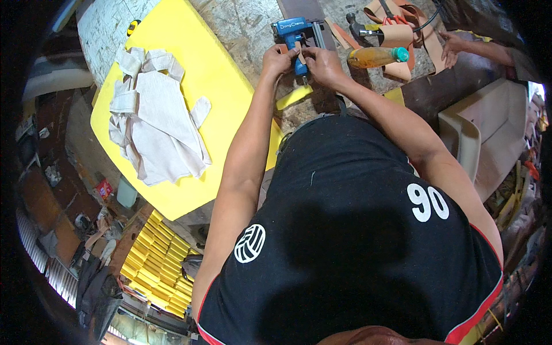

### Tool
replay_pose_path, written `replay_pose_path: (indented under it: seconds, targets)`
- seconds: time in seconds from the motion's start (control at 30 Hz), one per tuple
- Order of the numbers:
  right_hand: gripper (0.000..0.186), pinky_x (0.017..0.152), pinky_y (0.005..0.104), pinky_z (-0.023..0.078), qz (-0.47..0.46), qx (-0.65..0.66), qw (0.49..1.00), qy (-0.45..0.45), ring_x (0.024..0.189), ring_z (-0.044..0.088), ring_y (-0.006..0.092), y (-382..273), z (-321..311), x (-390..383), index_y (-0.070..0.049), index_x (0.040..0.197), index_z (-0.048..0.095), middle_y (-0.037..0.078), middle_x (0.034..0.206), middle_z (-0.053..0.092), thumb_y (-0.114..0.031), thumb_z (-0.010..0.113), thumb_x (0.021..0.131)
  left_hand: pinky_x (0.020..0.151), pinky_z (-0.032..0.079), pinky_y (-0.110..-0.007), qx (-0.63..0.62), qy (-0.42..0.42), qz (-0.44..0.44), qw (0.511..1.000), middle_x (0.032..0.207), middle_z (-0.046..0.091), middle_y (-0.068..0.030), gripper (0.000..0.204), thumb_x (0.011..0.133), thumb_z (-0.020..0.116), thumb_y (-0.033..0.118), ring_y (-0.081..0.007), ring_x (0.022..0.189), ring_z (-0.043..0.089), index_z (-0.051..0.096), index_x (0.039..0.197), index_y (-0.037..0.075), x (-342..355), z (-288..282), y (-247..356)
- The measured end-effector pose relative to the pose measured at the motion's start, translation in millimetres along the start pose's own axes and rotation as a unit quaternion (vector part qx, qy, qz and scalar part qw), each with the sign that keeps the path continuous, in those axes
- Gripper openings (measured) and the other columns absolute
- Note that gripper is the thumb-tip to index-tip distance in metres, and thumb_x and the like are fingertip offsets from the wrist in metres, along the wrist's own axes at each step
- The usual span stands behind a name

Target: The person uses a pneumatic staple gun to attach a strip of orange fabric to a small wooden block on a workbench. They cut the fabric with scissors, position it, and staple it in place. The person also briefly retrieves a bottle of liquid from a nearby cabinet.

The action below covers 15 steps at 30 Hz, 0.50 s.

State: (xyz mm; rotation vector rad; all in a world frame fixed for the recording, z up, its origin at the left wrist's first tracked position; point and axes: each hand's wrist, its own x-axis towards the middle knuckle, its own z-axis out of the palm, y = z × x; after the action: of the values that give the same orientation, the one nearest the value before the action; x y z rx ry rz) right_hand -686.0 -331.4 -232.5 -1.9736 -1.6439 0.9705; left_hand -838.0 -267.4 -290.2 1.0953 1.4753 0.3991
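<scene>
A blue air stapler (290, 27) lies on the worktable, its handle pointing toward me. My left hand (278, 61) and my right hand (326, 65) are closed on either side of that handle. Between my fingers a tan leather-like strip (300, 53) crosses the handle; whether it goes all the way round is hidden. Just below the handle's end sits a small yellow foam piece (294, 97). To the right of my right hand a bottle of amber liquid with a teal cap (368, 57) lies on its side.
A large yellow foam sheet (230, 86) bearing off-white cloth pieces (164, 115) spreads at left, near a tape measure (133, 27). A hammer (356, 27) and tan strips (397, 37) lie at far right. Another person's hand (452, 48) rests there. Yellow blocks (155, 264) are stacked lower left.
</scene>
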Motion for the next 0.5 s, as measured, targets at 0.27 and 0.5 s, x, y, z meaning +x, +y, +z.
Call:
replay_pose_path:
  seconds: [0.27, 0.5]
  targets:
    - [0.029, 0.084, 0.0366, 0.052, 0.048, 0.026, 0.998, -0.016, 0.093, 0.069, 0.0282, 12, 7, 15, -0.004, 0.11, 0.069, 0.016, 0.101, 0.071, -0.017, 0.064, 0.085, 0.066, 0.053, -0.031, -0.052, 0.0, -0.013, 0.999, 0.09, 0.071, -0.0101, 0.038, 0.075, 0.082, 0.026, -0.0161, 0.075, 0.066, 0.069, 0.099, -0.001, 0, -6, 0]
    - [0.029, 0.084, 0.0375, 0.052, 0.058, 0.044, 0.997, 0.011, 0.093, 0.068, 0.0305, 13, 10, 15, -0.01, 0.107, 0.072, 0.016, 0.099, 0.071, -0.024, 0.064, 0.083, 0.065, 0.051, -0.026, -0.158, -0.101, -0.012, 0.982, 0.09, 0.069, -0.0024, 0.023, 0.086, 0.071, 0.014, -0.0116, 0.073, 0.064, 0.067, 0.106, 0.002, -6, -13, -11]
